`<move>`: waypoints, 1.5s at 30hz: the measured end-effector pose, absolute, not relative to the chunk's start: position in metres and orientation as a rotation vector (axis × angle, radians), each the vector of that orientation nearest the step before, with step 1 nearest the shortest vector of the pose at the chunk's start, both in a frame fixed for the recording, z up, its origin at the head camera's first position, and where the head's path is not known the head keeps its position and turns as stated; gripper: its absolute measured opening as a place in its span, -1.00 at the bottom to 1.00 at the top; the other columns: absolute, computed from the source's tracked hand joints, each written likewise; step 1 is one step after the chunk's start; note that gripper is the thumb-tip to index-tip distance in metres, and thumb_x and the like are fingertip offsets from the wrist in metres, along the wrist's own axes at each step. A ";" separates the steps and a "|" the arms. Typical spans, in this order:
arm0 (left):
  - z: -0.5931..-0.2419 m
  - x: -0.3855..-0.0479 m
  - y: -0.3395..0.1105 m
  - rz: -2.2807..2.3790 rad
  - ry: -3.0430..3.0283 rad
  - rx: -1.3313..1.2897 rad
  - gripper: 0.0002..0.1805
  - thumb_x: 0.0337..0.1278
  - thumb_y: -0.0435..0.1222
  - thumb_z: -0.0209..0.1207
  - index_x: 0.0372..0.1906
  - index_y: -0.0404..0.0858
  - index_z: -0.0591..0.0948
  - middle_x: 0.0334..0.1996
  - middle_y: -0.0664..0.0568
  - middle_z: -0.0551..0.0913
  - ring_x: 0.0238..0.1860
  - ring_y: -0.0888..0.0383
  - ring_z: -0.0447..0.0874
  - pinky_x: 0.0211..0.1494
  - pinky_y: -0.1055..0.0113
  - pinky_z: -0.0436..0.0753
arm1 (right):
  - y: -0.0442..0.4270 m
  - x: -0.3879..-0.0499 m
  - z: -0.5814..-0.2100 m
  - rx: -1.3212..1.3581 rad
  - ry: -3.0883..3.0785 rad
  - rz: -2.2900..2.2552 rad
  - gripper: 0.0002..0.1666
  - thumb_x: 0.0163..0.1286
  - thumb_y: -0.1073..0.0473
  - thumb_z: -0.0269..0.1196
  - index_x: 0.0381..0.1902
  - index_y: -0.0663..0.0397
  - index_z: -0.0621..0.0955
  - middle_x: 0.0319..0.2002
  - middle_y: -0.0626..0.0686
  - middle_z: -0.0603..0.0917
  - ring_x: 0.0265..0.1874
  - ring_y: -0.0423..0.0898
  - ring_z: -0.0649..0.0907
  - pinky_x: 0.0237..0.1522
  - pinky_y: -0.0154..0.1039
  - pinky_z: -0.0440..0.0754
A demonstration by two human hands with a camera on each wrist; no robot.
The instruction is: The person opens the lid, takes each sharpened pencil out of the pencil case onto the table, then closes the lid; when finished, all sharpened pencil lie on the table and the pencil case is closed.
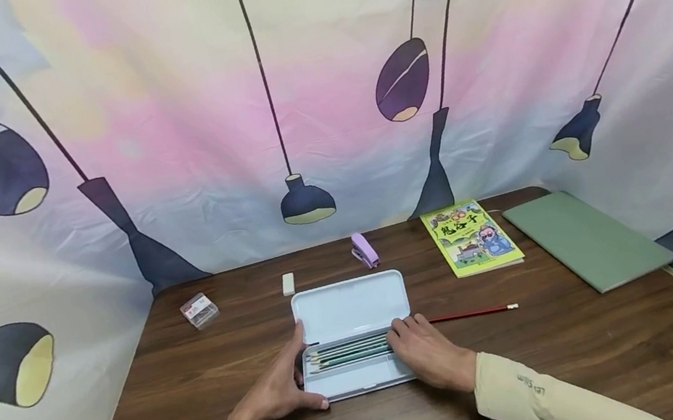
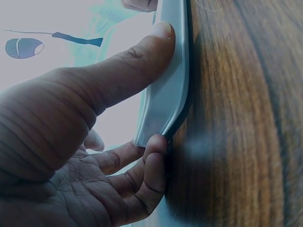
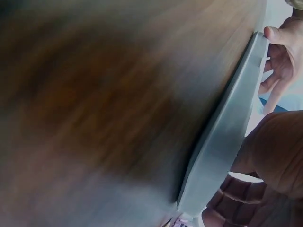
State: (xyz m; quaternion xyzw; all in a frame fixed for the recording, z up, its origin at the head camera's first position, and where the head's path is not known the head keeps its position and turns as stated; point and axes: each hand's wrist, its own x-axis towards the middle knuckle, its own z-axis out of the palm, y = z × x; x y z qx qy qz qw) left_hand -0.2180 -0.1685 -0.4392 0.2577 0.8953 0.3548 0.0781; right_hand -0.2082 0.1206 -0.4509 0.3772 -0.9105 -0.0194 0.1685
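Note:
A white pencil case (image 1: 352,307) lies with its lid tilted back. Several green and silvery pencils (image 1: 349,352) rest lengthwise inside. My left hand (image 1: 278,384) grips the left end of the case. In the left wrist view its thumb (image 2: 147,52) presses the front wall while other fingers (image 2: 154,175) curl at the end. My right hand (image 1: 428,353) reaches over the right end, fingers bent down at the pencils' right ends. Its fingertips and what they touch are hidden. The right wrist view shows its thumb (image 3: 244,153) passing behind the front wall (image 3: 220,146).
A red pencil (image 1: 472,314) lies right of the case. Behind the case are a white eraser (image 1: 288,284) and a purple stapler (image 1: 365,250). A small clear box (image 1: 199,310) sits far left. A yellow book (image 1: 472,238) and a green folder (image 1: 589,240) lie back right.

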 end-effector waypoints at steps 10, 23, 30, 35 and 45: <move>-0.437 -0.219 -0.170 1.055 2.674 0.766 0.42 -0.54 -0.04 0.51 0.41 -0.31 -0.23 0.20 -0.20 0.23 -0.45 0.21 0.36 -0.42 0.41 0.43 | 0.120 -0.214 -0.444 1.047 -2.669 -0.089 -0.68 0.10 0.17 0.29 -0.18 0.13 0.54 -0.37 0.04 0.48 -0.37 -0.06 0.44 -0.31 -0.24 0.28; -0.438 -0.216 -0.170 1.072 2.663 0.773 0.41 -0.52 -0.05 0.50 0.40 -0.34 -0.23 0.21 -0.26 0.17 -0.47 0.20 0.37 -0.46 0.41 0.42 | 0.124 -0.211 -0.447 0.981 -2.570 0.240 -0.92 0.14 0.22 0.27 -0.47 -0.06 0.69 -0.54 -0.15 0.56 -0.56 -0.26 0.43 -0.41 -0.30 0.29; -0.437 -0.218 -0.170 1.074 2.666 0.782 0.42 -0.54 -0.05 0.51 0.41 -0.34 -0.22 0.27 -0.24 0.13 -0.36 0.17 0.37 -0.39 0.41 0.42 | 0.127 -0.210 -0.442 0.887 -2.556 0.403 -0.71 0.06 0.41 0.25 -0.32 -0.06 0.72 -0.38 -0.12 0.70 -0.45 -0.27 0.59 -0.34 -0.29 0.31; -0.438 -0.219 -0.168 1.072 2.666 0.766 0.43 -0.56 -0.04 0.51 0.41 -0.30 -0.23 0.29 -0.19 0.11 -0.37 0.19 0.37 -0.38 0.41 0.43 | 0.134 -0.212 -0.432 0.765 -2.550 0.611 -0.76 0.06 0.32 0.34 -0.31 -0.09 0.73 -0.37 -0.16 0.71 -0.43 -0.34 0.60 -0.29 -0.27 0.35; -0.439 -0.219 -0.170 1.063 2.671 0.756 0.43 -0.56 -0.04 0.51 0.41 -0.31 -0.23 0.20 -0.19 0.21 -0.45 0.19 0.37 -0.43 0.41 0.42 | 0.162 -0.219 -0.408 0.581 -2.452 0.736 -0.79 0.00 0.29 0.39 -0.37 -0.10 0.74 -0.46 -0.14 0.71 -0.67 -0.38 0.41 -0.32 -0.25 0.27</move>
